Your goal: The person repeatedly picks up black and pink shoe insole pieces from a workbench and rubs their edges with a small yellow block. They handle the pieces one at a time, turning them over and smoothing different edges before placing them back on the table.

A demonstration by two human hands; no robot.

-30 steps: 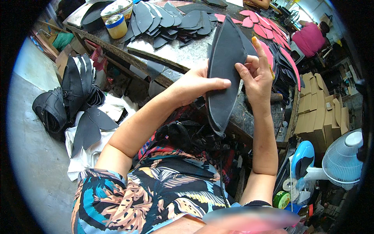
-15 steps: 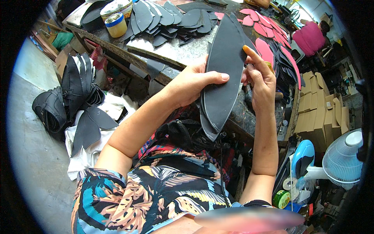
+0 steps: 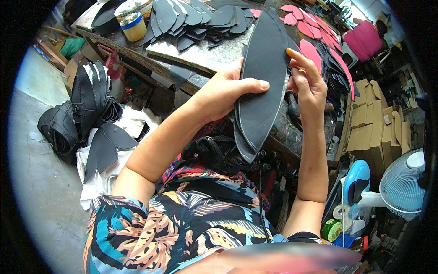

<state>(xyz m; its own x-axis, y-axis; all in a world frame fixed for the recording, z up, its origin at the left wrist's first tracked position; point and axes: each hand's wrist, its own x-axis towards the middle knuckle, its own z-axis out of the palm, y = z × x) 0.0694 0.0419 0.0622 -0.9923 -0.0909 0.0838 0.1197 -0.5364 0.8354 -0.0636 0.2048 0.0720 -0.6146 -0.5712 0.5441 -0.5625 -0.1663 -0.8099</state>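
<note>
My left hand (image 3: 228, 89) grips a small stack of black, leaf-shaped cut pieces (image 3: 262, 98), its thumb lying flat across the top one. The stack is tilted, with its long points up and down, and the lower pieces peek out at the left edge and bottom tip. On the right side, my right hand (image 3: 310, 84) has its index finger stretched to the stack's edge, and that fingertip is stained orange-yellow. Its other fingers are bent, apart from the index finger, with no object visible in them.
Black cut pieces (image 3: 223, 16) and pink ones (image 3: 315, 27) lie heaped on the worktable beyond. A blue-rimmed jar (image 3: 134, 28) stands at its left. Black shoe uppers (image 3: 59, 128) are piled at left; cardboard boxes (image 3: 369, 128) and a fan (image 3: 404, 182) stand right. Another person (image 3: 365, 42) sits farther back.
The right index finger has slid slightly up along the stack's edge, and the right hand has shifted a little to the right. The left hand keeps its hold.
</note>
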